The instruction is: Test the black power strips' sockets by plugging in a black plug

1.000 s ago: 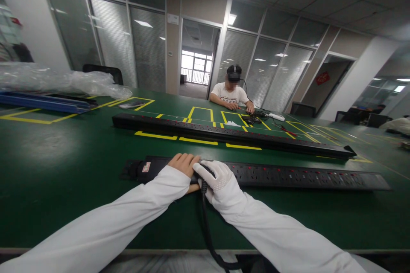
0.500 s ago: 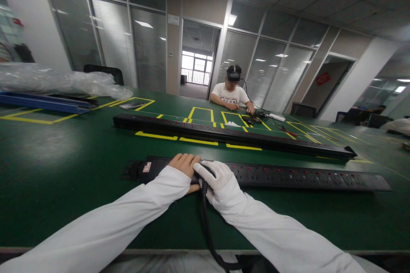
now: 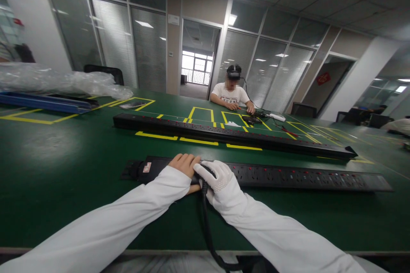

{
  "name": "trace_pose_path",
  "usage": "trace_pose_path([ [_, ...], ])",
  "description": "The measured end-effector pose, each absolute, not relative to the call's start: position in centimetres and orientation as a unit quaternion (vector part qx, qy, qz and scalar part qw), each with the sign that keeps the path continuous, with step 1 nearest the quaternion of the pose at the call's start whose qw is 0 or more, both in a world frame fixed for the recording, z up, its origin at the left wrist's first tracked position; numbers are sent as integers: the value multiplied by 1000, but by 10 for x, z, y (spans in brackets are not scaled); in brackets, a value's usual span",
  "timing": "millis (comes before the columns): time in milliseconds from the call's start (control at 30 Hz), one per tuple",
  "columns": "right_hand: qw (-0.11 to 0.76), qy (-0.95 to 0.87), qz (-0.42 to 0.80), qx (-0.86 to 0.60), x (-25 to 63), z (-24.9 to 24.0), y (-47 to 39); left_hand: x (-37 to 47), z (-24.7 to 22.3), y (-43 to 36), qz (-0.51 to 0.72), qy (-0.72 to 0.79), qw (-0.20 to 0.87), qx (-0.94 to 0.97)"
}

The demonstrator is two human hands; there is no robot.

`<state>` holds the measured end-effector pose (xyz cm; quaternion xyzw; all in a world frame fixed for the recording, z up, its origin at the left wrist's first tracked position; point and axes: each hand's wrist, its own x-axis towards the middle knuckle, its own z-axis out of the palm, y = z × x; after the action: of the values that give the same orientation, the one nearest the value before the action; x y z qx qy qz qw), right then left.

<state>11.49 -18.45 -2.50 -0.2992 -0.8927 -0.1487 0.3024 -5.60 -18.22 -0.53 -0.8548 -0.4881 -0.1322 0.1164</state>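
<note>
A long black power strip (image 3: 307, 179) with rows of sockets and small red parts lies across the green table near me. My left hand (image 3: 185, 164), bare below a white sleeve, is wrapped over the strip left of its middle. Right beside it, my right hand (image 3: 216, 177), in a white glove with dotted grip, is closed around the plug end of a thick black cable (image 3: 206, 222). The plug is mostly hidden by the fingers and sits against the strip. The cable runs down over the table's front edge.
A second long black strip (image 3: 224, 133) lies beyond the first. Clear plastic wrap (image 3: 64, 80) and blue rails (image 3: 45, 100) are at the far left. Across the green table (image 3: 80, 187), a person (image 3: 231, 94) in a headset sits near dark cables (image 3: 253, 118) and a white block (image 3: 277, 117).
</note>
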Motion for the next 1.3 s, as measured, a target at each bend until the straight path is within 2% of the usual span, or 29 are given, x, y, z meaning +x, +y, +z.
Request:
trace_pose_path([
  [1300,310,-892,-150,-293,116,-28,-183,-56,-16,-175,-140,-484,132,-854],
])
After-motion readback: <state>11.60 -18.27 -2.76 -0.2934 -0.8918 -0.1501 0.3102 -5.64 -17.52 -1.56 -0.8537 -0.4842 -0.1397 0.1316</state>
